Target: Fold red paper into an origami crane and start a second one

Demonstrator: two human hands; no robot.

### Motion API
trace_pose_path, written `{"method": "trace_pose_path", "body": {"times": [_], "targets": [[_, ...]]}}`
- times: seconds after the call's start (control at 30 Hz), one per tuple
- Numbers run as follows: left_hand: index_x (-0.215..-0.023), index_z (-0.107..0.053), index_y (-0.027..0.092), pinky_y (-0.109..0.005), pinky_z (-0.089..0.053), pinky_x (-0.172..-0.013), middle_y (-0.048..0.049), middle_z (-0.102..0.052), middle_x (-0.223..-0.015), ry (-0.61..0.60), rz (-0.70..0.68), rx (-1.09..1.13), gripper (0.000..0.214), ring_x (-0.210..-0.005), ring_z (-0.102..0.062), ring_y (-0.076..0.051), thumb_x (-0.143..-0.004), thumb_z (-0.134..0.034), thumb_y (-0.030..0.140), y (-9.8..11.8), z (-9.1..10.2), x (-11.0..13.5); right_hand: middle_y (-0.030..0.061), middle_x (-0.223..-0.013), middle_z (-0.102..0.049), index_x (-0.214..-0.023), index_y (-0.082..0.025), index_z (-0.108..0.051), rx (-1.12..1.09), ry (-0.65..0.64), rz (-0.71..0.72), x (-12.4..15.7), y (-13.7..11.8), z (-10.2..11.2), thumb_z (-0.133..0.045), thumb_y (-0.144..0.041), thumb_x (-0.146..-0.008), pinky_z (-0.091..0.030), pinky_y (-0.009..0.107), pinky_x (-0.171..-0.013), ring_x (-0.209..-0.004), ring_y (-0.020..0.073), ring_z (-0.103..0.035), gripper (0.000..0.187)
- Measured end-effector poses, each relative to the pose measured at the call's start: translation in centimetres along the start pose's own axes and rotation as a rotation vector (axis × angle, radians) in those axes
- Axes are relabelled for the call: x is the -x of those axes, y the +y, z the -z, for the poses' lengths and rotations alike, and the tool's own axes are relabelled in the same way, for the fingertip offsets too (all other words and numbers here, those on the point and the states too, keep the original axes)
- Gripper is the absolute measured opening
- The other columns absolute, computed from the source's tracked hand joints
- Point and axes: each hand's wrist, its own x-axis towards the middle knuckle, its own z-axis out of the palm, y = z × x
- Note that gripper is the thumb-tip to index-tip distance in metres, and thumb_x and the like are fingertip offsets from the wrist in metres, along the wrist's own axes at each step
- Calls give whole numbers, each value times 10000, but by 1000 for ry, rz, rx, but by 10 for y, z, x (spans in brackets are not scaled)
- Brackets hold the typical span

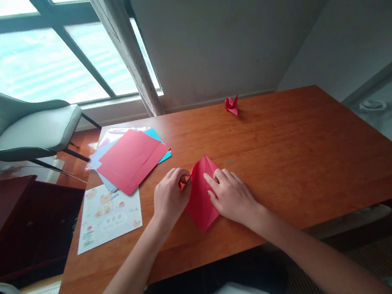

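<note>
A piece of red origami paper (pixel 202 200), creased and partly folded, lies on the wooden table in front of me, one corner pointing toward me. At its left edge, my left hand (pixel 171 191) pinches the paper between thumb and fingers. My right hand (pixel 232 194) rests on the right part of the sheet, fingers stretched out and pressing it down, hiding some of that side. Toward the far edge of the table stands a folded red paper crane (pixel 232 105), apart from both hands.
Left on the table (pixel 299 154) is a stack of red sheets (pixel 132 159) over blue and pale paper. A white sheet with a printed bear (pixel 109 213) lies nearer me. Beyond the left edge stand a grey-green chair (pixel 38 129) and a window. A wall borders the far side.
</note>
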Motion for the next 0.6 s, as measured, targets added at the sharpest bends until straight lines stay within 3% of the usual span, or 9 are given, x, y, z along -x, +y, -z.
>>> {"method": "trace_pose_path", "body": {"times": [0.17,0.3,0.47,0.6], "targets": [[-1228,-628,187,-318,-518,-833,-75,-666,-1072,17,-156,20,301,-929,-634,-197,-956,-504,225,1,-12,14,156,-1149,-631,-1404,-137,-552,-43,-19,-32,-5,1,2,-541,-251,-948,-497,399,-900,-1031,281,-557,470],[-1445,-482,164,-414,-465,-1064,-135,-584,-1394,-57,-334,-64,513,-1246,-539,-266,-933,-470,143,-2,-16,20,150,-1143,-632,-1401,-136,-550,-46,-43,-51,-7,2,2,-531,-244,-948,-501,389,-903,-1034,280,-564,466],[-1581,-245,107,-426,-429,-1092,-175,-439,-1564,-84,-412,-187,713,-1417,-441,-278,-891,-424,83,-1,-19,24,156,-1150,-611,-1419,-104,-519,-33,-60,-98,-14,4,3,-504,-267,-971,-511,370,-872,-1035,281,-570,477],[-1565,-295,95,-398,-420,-1091,-168,-424,-1576,-79,-409,-297,701,-1429,-446,-265,-875,-412,47,1,-20,25,158,-1137,-609,-1361,-120,-565,15,-41,-114,-25,6,6,-524,-292,-968,-491,390,-901,-1036,296,-559,431]]}}
